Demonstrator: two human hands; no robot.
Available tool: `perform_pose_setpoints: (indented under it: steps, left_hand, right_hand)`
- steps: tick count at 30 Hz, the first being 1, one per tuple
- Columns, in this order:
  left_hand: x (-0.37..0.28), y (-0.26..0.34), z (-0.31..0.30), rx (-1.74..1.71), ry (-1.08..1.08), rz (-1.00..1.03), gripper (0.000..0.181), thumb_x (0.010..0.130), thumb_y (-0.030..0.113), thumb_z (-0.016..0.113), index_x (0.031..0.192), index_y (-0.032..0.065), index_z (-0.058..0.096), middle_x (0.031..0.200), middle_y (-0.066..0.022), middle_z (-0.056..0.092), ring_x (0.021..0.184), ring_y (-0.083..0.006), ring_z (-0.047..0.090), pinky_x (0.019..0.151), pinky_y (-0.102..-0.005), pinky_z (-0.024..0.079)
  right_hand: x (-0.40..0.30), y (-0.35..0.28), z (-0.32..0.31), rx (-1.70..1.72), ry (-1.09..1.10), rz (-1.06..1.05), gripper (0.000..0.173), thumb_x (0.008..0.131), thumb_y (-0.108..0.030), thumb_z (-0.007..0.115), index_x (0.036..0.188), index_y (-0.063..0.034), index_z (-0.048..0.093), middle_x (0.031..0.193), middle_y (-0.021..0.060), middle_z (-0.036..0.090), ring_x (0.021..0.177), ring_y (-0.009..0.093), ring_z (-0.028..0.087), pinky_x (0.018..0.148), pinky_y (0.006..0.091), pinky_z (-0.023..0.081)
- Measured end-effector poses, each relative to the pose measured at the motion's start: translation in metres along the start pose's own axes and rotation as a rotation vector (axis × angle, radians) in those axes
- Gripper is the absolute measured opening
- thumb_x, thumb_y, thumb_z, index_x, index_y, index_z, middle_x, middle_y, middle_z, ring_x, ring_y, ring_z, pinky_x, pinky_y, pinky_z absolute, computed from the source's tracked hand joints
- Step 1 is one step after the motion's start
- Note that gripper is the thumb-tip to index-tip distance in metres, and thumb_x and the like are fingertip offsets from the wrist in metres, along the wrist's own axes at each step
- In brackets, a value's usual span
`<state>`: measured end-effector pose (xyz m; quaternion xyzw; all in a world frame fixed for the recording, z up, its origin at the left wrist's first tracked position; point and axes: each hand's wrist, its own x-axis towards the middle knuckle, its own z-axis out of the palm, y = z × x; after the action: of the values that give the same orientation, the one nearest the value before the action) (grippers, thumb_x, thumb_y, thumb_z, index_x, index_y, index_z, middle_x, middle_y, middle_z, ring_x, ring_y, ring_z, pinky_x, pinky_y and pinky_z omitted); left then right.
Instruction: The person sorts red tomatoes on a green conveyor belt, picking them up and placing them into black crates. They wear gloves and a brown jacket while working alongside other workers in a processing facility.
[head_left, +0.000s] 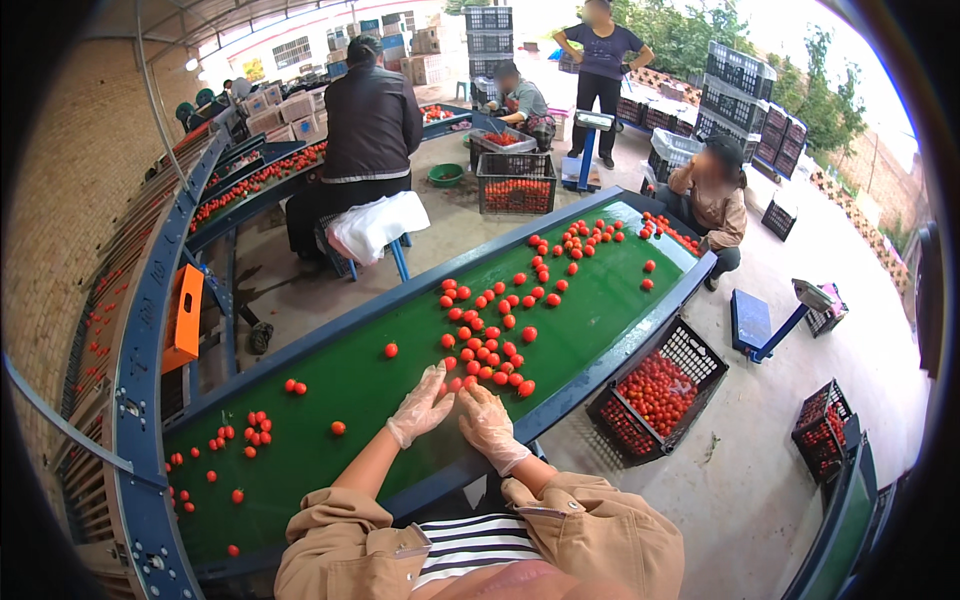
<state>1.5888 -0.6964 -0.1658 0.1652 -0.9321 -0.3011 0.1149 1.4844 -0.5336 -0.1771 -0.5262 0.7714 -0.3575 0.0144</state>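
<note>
Both my hands wear clear plastic gloves over a green conveyor belt (330, 382) with blue metal side rails. My left hand (421, 406) reaches forward with its fingers extended, beside the near edge of a loose cluster of red cherry tomatoes (492, 332). My right hand (489, 429) is slightly curved, its fingertips at the nearest tomatoes of that cluster. Neither hand visibly grips one. More tomatoes (259, 427) lie scattered on the belt to the left, and others (592, 236) trail towards the far end.
A black plastic crate (699, 352) holding tomatoes stands on the floor to the right. A blue platform scale (751, 319) sits beyond it. At the belt's far end a person (709, 187) crouches. Another person (367, 112) sits at a second tomato line. An orange box (181, 319) hangs at left.
</note>
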Motion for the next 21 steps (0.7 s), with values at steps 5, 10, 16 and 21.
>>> perform_pose_setpoints:
  steps: [5,10,16,21]
  left_hand:
    - [-0.056,0.033,-0.039,-0.045,0.099,0.106,0.068,0.091,0.024,0.058,0.146,-0.0034,0.028,0.147,-0.0265,0.035,0.139,-0.0384,0.032,0.113,-0.0422,0.030]
    - [-0.127,0.032,-0.051,0.092,0.235,-0.017,0.070,0.088,0.024,0.063,0.144,-0.0027,0.032,0.144,-0.0256,0.040,0.135,-0.0405,0.038,0.107,-0.0460,0.034]
    - [-0.207,0.034,-0.047,0.352,0.309,-0.364,0.075,0.085,0.030,0.065,0.145,0.0004,0.032,0.144,-0.0266,0.039,0.132,-0.0396,0.041,0.098,-0.0528,0.037]
    - [-0.258,0.035,-0.037,0.340,0.346,-0.596,0.077,0.083,0.030,0.066,0.147,0.0031,0.032,0.147,-0.0248,0.035,0.137,-0.0391,0.032,0.102,-0.0637,0.025]
  right_hand:
    - [-0.007,0.003,0.007,0.006,0.042,-0.030,0.054,0.075,-0.014,0.069,0.126,-0.0052,0.054,0.130,0.0186,0.053,0.122,0.036,0.049,0.101,0.0448,0.041]
    - [-0.007,-0.006,0.007,0.030,0.060,-0.042,0.049,0.076,-0.014,0.069,0.123,-0.0060,0.057,0.129,0.0183,0.055,0.120,0.037,0.051,0.101,0.0441,0.042]
    - [-0.015,-0.018,0.020,0.047,0.069,-0.014,0.048,0.076,-0.013,0.069,0.122,-0.0073,0.058,0.129,0.0181,0.055,0.118,0.037,0.053,0.100,0.0435,0.044]
    - [-0.018,-0.027,0.034,0.069,0.090,-0.030,0.047,0.076,-0.013,0.069,0.121,-0.0078,0.059,0.129,0.0178,0.056,0.116,0.037,0.054,0.099,0.0434,0.045]
